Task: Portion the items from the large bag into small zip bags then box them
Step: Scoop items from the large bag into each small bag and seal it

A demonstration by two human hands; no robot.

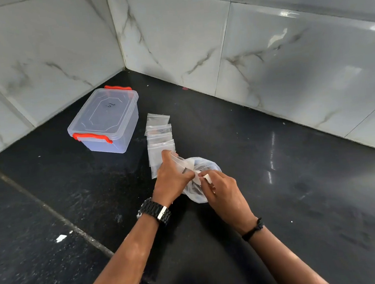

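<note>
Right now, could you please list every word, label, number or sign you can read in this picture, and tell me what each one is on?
No text here can be read for certain.
Dark handwritten mark on the lid of the clear storage box: too small and blurred to read.
Small zip bags in a row on the black countertop: no print visible.
Large bag, held by the left hand and right hand: no print visible.
Wristwatch: face not visible.

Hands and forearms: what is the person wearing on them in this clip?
Both forearms are bare, no sleeves in view. The left hand has a chunky black link-bracelet watch with a silver clasp at its wrist; the right hand has a thin black cord band.
</note>
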